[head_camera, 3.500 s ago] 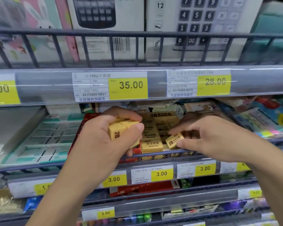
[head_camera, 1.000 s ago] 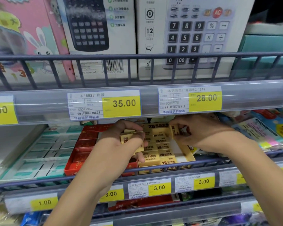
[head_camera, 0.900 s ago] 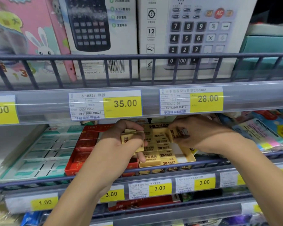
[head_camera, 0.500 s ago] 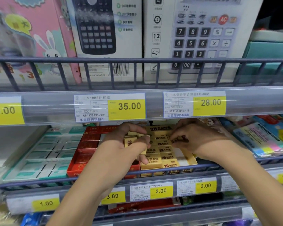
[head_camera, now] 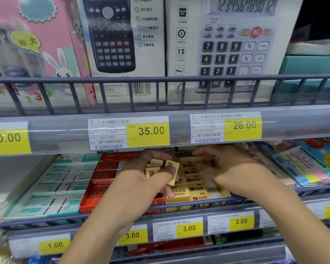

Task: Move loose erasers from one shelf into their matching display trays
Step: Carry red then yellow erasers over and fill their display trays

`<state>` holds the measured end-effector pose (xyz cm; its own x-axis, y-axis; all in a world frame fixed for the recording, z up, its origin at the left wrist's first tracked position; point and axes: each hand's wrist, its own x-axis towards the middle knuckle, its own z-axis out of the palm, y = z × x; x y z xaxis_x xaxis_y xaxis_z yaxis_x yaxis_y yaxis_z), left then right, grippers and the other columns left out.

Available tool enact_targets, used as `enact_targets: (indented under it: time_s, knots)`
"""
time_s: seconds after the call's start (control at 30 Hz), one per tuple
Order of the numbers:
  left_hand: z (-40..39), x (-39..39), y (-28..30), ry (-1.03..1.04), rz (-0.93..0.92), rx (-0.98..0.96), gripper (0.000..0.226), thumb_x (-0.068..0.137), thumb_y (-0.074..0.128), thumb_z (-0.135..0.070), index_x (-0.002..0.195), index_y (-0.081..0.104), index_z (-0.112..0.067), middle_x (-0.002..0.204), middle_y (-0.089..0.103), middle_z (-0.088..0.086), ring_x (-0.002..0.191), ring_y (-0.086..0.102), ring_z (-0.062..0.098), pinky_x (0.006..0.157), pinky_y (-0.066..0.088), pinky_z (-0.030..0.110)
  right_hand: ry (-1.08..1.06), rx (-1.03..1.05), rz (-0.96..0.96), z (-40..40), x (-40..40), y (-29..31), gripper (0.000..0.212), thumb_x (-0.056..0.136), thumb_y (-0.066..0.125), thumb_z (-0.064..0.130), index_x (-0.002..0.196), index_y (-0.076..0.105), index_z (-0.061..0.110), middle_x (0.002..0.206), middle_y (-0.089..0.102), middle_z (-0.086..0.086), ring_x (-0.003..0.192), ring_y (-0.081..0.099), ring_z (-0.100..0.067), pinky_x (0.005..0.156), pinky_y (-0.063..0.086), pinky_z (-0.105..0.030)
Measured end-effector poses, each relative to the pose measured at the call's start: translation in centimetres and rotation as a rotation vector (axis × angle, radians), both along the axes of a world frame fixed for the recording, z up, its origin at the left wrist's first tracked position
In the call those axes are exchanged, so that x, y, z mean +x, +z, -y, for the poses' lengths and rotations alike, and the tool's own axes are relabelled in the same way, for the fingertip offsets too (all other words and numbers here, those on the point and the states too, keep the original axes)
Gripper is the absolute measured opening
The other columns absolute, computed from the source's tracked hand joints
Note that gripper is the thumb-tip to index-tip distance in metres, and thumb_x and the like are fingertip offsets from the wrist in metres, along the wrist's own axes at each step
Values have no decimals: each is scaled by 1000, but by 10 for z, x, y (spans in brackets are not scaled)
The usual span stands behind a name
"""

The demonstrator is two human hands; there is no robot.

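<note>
Left hand grips several loose erasers above yellow tray left edge. Right hand over tray's back; fingers curled, grip indeterminate.

Yellow erasers printed black 2B; red tray; yellow price tags.

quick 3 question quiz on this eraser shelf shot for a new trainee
1. True or false: the left hand holds several yellow erasers.
2. Which tray does the right hand reach into? A) yellow tray B) red tray C) teal tray
3. What price is on the tag under the black calculator box?

Key: 1 true; 2 A; 3 35.00
</note>
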<state>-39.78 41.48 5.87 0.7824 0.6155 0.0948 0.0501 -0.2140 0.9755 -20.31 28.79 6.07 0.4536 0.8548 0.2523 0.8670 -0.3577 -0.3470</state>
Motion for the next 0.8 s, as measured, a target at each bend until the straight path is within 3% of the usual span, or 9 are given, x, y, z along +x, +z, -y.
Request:
enact_targets:
  time_s: [0.1,0.2,0.3,0.37,0.47,0.53,0.63,0.73,0.8]
  knots:
    - [-2,2,-3,-2,19,-4,15,94,75,-28,97,72,-42,76,78,11,65,70,17,102,52,53,145,161,-128,11,-30,8,32,84,57,56,112,48,67,75,70,19,59,61,1,53,47,-18]
    - [-2,3,-3,-27,44,-1,14,94,74,-23,93,73,-37,67,74,14,61,68,19,89,54,44,282,203,-164,13,-53,5,30,86,60,53,116,58,50,86,70,18,73,64,-4,61,51,-27]
    - [-3,3,-3,-40,79,-2,15,92,74,-16,91,73,-31,70,72,18,57,65,20,77,53,37,259,210,-80,8,-60,-4,38,88,58,58,120,60,38,86,67,13,77,59,-5,61,48,-27]
    - [-3,4,-4,-38,93,-1,12,92,76,-19,91,74,-31,72,73,20,56,64,20,77,52,37,261,245,-72,5,-61,-5,36,90,58,54,122,59,38,91,70,10,75,60,-8,62,50,-28]
    - [-4,4,-6,-48,105,-6,8,93,75,-22,92,74,-30,76,74,19,56,64,22,79,52,40,272,302,-89,5,-63,-4,36,90,62,46,125,60,37,91,70,16,77,62,-6,65,48,-19]
    - [-3,3,-5,-59,115,-35,9,85,74,-32,94,74,-31,75,74,18,56,65,22,82,54,42,249,304,-64,8,-61,-7,31,88,63,48,117,64,36,86,67,16,80,60,-6,65,44,-18]
    - [-4,2,-6,-43,119,-74,16,81,72,-39,95,74,-34,73,72,21,56,64,22,85,51,48,213,329,-75,13,-55,-7,9,85,65,52,87,61,44,79,62,19,76,57,-4,62,39,-14]
    - [-7,2,-9,-26,141,-101,11,92,72,-19,94,74,-30,76,73,19,53,58,23,73,49,39,218,354,-124,21,-50,0,13,84,68,49,90,58,55,88,68,23,85,64,-3,67,44,-11]
    - [-10,1,-11,-32,132,-106,22,96,60,-1,102,72,-20,83,76,15,53,56,25,63,50,33,188,337,-130,27,-43,1,7,83,67,52,88,66,48,87,69,24,83,64,-1,65,44,-10]
